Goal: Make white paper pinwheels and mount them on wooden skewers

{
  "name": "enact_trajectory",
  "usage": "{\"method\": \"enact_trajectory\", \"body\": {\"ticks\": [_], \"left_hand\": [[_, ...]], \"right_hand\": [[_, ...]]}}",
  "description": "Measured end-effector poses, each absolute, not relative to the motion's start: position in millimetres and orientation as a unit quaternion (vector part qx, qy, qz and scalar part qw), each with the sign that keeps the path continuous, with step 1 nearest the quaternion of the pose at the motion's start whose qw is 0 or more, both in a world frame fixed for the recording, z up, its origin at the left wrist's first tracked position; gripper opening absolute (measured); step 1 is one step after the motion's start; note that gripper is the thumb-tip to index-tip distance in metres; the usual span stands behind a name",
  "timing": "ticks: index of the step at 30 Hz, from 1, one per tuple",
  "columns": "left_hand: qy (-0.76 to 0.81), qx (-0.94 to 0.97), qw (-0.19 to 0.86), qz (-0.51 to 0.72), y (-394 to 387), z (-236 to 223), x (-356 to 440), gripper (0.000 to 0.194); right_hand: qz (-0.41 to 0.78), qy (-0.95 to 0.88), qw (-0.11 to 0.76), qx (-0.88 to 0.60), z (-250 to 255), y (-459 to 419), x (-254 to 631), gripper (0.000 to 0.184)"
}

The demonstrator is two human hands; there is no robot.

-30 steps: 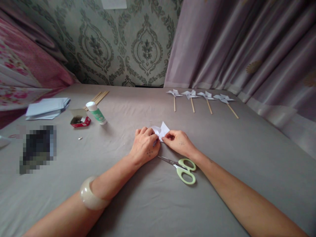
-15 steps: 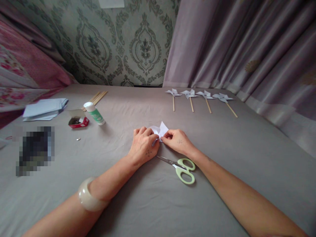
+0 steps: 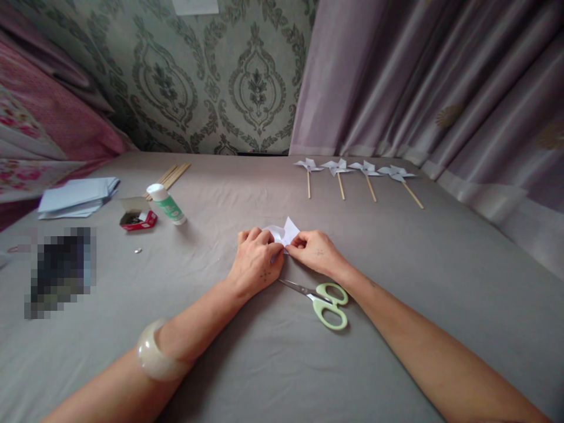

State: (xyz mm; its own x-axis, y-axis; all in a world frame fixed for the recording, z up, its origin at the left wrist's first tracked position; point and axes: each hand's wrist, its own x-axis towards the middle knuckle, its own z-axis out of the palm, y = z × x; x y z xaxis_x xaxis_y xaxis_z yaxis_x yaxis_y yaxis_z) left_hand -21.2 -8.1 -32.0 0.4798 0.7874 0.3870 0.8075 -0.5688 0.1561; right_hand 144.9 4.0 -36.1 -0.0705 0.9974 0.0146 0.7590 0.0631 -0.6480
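Between my hands is a partly folded white paper pinwheel, one pointed blade standing up at the back. My left hand is closed over its left side, the fingers curled and pressing on the paper. With thumb and forefinger my right hand pinches the paper's right edge close to its middle. Just below both hands lie scissors with pale green handles, the blade tips pointing to my left hand. My fingers cover much of the pinwheel's lower part.
Several finished pinwheels on sticks lie in a row at the back right. To the left are a glue stick, a small red box, a small metal piece, wooden sticks and a stack of white paper.
Both hands keep nearly the same hold on the paper pinwheel. The whole view has shifted very slightly; nothing else has visibly moved.
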Motion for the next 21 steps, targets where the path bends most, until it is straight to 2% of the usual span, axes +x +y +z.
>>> {"method": "enact_trajectory", "body": {"ticks": [21], "left_hand": [[-0.455,-0.864,0.026,-0.214,-9.7,-30.2,-20.7,0.023]], "right_hand": [[0.258,-0.687,0.236,-0.637,-33.6,3.6,144.9,0.021]]}}
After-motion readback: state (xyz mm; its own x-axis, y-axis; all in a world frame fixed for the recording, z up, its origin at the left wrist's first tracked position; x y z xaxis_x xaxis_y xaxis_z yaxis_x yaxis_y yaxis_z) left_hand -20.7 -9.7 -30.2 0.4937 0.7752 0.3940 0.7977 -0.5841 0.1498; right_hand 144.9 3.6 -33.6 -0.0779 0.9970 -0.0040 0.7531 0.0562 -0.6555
